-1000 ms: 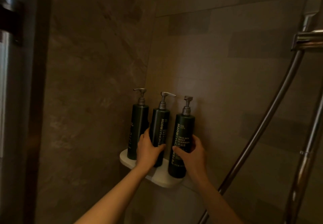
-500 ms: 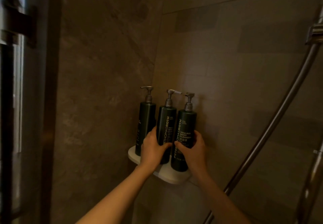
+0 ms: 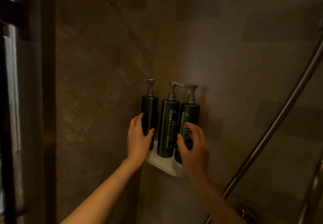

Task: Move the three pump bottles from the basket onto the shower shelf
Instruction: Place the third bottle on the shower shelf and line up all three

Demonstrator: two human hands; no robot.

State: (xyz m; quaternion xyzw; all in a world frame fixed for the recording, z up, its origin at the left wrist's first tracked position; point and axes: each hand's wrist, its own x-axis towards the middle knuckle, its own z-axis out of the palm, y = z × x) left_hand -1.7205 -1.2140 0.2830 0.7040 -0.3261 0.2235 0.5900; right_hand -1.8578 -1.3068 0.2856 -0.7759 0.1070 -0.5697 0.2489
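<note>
Nearest the camera, two bare forearms reach up toward the white corner shelf. Half a second earlier the left hand clasped the middle bottle; it has since shifted to the left bottle, with fingers behind it and thumb across its front. The right hand, which gripped the right bottle before, has loosened: its fingers are spread in front of the label, and actual contact cannot be told.

There are three dark pump bottles, all upright on the shelf in a close row, each with one grey pump head. There are two hands and one shelf.

The shelf sits in the corner of two brown stone-look tiled walls. Right of the shelf a metal shower hose curves upward. Far left of it stands a dark door frame.
</note>
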